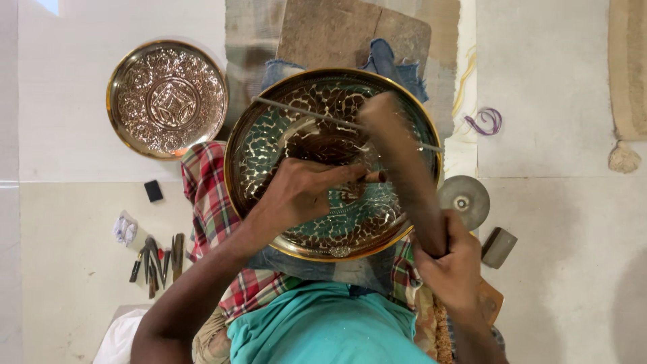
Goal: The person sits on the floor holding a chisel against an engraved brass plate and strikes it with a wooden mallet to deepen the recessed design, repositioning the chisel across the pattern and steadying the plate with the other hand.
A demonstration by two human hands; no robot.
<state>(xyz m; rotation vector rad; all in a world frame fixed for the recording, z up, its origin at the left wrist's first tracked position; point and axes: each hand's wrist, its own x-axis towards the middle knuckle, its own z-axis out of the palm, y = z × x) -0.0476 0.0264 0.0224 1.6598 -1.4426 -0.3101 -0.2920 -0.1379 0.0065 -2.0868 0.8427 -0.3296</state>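
A large round brass tray [333,165] with a gilt rim is propped on the lap of the seated person, over a checked cloth [212,202], and everything else is placed around it. Its face is covered with a raised scroll pattern, dark and teal between the bright lines; the pattern appears worked across the whole visible surface, though how much fine chasing is left cannot be told. A thin rod [344,121] is laid across its upper part.

A small punch [372,177] is pinched in the fingers of the left hand [296,192] and set with its tip near the tray's centre. A wooden mallet [404,168] is clenched by its handle in the right hand [455,259], its head raised over the tray's right half and blurred by motion.

A smaller engraved round tray [167,99], seemingly complete, is laid on the floor to the upper left of the large tray. A cluster of hand tools [156,259] is spread to its lower left, and a grey metal disc [465,200] is seen just off its right rim.
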